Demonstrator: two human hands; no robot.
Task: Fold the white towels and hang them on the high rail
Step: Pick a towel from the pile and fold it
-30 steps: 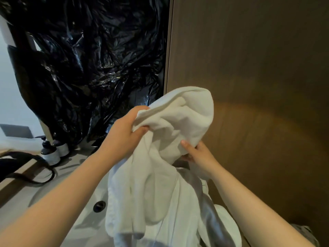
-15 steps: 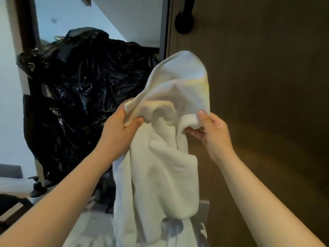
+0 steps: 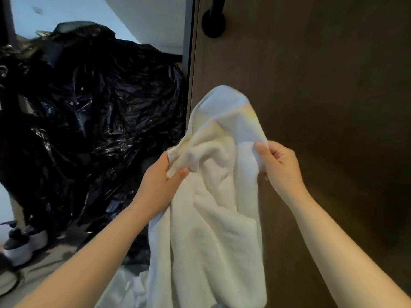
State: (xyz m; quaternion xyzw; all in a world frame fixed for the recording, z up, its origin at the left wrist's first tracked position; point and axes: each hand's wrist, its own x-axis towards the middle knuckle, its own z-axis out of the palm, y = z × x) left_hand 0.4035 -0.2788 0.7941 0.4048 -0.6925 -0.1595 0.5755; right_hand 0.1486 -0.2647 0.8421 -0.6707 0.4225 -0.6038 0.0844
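A white towel (image 3: 213,214) hangs bunched in front of me, held up against a brown wooden wall. My left hand (image 3: 159,183) grips its upper left edge between thumb and fingers. My right hand (image 3: 279,167) pinches its upper right edge. The towel's top rises in a rounded hump above both hands and its lower part drapes down out of view. A black rail mount (image 3: 213,21) sticks out of the wall at the top, well above the towel; the rail itself is cut off by the frame. More white cloth (image 3: 126,287) lies below.
Crumpled black plastic sheeting (image 3: 89,121) fills the left side. Two pump bottles (image 3: 24,241) stand on the counter at the lower left. The brown wooden wall (image 3: 322,85) spans the right half.
Both hands have lifted the towel from low over the counter up toward the wall. My right hand has shifted out to the right edge, spreading the towel's top.
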